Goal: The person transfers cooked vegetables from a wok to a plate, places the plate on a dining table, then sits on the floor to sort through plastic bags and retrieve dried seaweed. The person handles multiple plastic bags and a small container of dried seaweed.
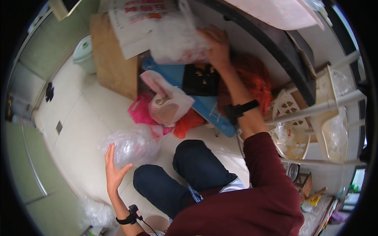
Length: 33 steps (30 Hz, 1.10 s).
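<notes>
My left hand (116,171) has its thumb and fingers spread beside a clear plastic bag bundle (133,144) on the tiled floor; nothing is in its grasp. At the top, my right hand (217,45) touches the right side of a full white plastic bag (177,39); its fingertips are blurred, so a grip cannot be made out. That bag stands over a blue board (168,73) and a black bag (200,79). In front lie a white-and-pink plastic bag (169,106), a pink bag (140,109) and a red bag (187,122).
A brown board (113,56) leans at the upper left near a pale green lidded bin (84,54). A dark curved table edge (265,38) overhangs my right arm. White plastic rack baskets (291,126) stand at right. Another clear plastic bag (96,212) lies at lower left.
</notes>
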Each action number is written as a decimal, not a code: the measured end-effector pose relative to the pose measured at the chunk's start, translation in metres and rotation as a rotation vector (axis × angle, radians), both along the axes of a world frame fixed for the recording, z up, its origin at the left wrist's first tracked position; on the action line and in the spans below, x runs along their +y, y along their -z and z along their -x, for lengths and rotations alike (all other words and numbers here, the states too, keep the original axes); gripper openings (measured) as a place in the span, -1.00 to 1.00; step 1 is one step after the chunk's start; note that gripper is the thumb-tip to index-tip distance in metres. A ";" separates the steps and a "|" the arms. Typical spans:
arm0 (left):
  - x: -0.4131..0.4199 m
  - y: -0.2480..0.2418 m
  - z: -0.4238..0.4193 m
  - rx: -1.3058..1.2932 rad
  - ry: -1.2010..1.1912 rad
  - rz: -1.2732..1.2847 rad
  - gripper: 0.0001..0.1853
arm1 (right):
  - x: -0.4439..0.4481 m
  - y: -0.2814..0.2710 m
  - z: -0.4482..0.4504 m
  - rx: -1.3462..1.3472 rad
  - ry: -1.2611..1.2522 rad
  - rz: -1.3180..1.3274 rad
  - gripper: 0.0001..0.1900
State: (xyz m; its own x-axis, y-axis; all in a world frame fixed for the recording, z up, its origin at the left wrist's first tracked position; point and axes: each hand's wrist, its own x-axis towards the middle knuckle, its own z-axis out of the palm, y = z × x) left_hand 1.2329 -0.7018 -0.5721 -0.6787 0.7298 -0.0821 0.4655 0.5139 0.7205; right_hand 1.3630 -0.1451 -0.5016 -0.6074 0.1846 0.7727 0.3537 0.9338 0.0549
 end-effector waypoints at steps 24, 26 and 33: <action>0.025 0.034 -0.015 0.009 0.216 0.200 -0.16 | -0.236 0.019 0.077 0.095 -0.582 0.312 -0.38; 0.031 0.033 -0.025 0.023 0.112 0.106 0.00 | -0.274 0.052 0.105 0.084 -0.625 0.314 -0.54; 0.030 0.029 -0.036 0.126 -0.238 -0.055 0.14 | -0.348 0.145 0.103 -0.722 -0.886 0.529 -0.45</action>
State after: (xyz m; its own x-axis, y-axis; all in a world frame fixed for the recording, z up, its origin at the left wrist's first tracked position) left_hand 1.2693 -0.6719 -0.6008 -0.8342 0.5492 0.0489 0.4235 0.5815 0.6946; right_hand 1.2600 -0.4928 -0.6470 -0.9333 -0.3167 0.1691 -0.3587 0.8017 -0.4781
